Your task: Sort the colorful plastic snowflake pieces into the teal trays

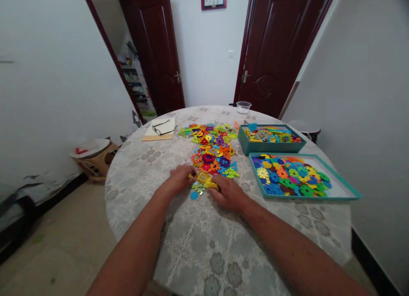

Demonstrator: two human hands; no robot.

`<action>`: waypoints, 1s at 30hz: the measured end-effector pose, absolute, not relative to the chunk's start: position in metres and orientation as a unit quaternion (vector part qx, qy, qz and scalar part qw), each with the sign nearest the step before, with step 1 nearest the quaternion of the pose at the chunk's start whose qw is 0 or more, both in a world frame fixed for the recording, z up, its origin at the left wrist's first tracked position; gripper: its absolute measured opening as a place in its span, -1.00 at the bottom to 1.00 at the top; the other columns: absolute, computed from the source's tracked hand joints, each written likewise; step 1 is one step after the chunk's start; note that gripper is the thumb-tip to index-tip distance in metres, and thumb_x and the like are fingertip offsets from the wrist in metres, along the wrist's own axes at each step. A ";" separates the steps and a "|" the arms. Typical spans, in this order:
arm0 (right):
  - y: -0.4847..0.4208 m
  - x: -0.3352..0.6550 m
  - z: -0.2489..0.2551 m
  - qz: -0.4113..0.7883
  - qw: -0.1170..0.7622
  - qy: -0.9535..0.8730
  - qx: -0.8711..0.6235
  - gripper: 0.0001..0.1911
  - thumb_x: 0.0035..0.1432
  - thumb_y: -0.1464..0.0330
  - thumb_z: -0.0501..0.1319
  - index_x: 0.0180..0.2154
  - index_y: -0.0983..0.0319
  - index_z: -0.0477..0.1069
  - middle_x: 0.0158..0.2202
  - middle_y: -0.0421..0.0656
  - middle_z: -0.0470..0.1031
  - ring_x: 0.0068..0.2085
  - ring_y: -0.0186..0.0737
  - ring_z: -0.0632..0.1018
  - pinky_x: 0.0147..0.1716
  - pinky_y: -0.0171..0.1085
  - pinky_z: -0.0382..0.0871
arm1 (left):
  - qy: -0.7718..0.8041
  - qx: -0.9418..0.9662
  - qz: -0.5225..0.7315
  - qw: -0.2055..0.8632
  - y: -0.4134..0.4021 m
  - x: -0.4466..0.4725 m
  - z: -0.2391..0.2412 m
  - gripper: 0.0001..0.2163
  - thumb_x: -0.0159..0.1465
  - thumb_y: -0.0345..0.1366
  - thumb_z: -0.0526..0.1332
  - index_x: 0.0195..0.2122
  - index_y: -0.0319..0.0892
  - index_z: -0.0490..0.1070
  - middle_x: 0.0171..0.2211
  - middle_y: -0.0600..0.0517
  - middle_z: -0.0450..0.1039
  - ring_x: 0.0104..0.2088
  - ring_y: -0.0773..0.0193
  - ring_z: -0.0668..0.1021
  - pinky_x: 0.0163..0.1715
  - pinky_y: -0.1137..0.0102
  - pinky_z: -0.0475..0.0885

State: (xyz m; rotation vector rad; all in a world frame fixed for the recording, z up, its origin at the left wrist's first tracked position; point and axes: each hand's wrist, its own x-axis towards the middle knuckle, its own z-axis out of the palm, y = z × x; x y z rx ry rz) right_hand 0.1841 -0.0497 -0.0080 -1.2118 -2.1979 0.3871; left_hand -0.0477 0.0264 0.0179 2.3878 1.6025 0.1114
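Both my hands rest on the round table (pixel 223 245) at the near end of a spread of colourful plastic snowflake pieces (pixel 212 149). My left hand (pixel 179 176) has its fingers curled and pinched on a yellow piece at the pile's near edge. My right hand (pixel 227 191) lies knuckles up with its fingers closed over yellow and green pieces (pixel 202 182). A single blue round piece (pixel 194 195) lies on the cloth between the two hands.
A teal box (pixel 271 146) holding more pieces stands at the right, its lid (pixel 338 193) in front of it with several pieces inside. A notebook with glasses (pixel 160 128) lies far left, a clear bowl (pixel 243 106) at the far edge. A stool stands on the floor at left.
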 end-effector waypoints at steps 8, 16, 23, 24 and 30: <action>-0.048 0.189 -0.010 0.142 0.311 -0.817 -0.464 -0.91 0.30 0.33 0.16 -0.29 0.18 0.33 -0.32 -0.19 0.43 -0.30 -0.21 0.41 -0.28 -0.30 0.17 | 0.553 0.817 0.028 0.162 0.033 -0.052 0.019 -0.83 0.26 -0.26 0.29 -0.12 -0.04 0.50 -0.04 0.03 0.59 0.00 0.11 0.55 -0.03 0.26 0.41; -0.050 0.189 -0.006 0.152 0.298 -0.821 -0.462 -0.90 0.31 0.33 0.17 -0.30 0.19 0.33 -0.33 -0.18 0.44 -0.30 -0.22 0.42 -0.29 -0.29 0.16 | 0.537 0.824 -0.002 0.181 0.038 -0.060 0.026 -0.71 0.24 -0.27 0.30 0.01 0.02 0.50 -0.08 0.07 0.60 -0.11 0.19 0.59 -0.13 0.38 0.42; -0.049 0.189 -0.010 0.151 0.303 -0.827 -0.449 -0.89 0.32 0.33 0.17 -0.30 0.19 0.31 -0.33 -0.18 0.43 -0.32 -0.22 0.40 -0.30 -0.28 0.14 | 0.537 0.822 -0.051 0.180 0.043 -0.058 0.036 -0.81 0.23 -0.20 0.33 -0.13 -0.03 0.54 -0.07 0.06 0.61 -0.08 0.18 0.59 -0.11 0.39 0.43; -0.048 0.189 -0.011 0.151 0.305 -0.828 -0.447 -0.89 0.32 0.33 0.17 -0.29 0.19 0.31 -0.33 -0.18 0.43 -0.32 -0.22 0.40 -0.30 -0.28 0.14 | 0.536 0.823 -0.056 0.179 0.043 -0.057 0.037 -0.82 0.24 -0.20 0.33 -0.14 -0.03 0.54 -0.06 0.05 0.61 -0.08 0.17 0.59 -0.11 0.38 0.43; -0.048 0.188 -0.011 0.156 0.308 -0.830 -0.437 -0.89 0.32 0.34 0.16 -0.29 0.19 0.30 -0.33 -0.16 0.43 -0.32 -0.20 0.40 -0.30 -0.27 0.14 | 0.514 0.838 -0.058 0.172 0.040 -0.052 0.039 -0.63 0.22 -0.37 0.30 0.05 0.06 0.49 -0.10 0.09 0.62 -0.08 0.18 0.59 -0.11 0.40 0.40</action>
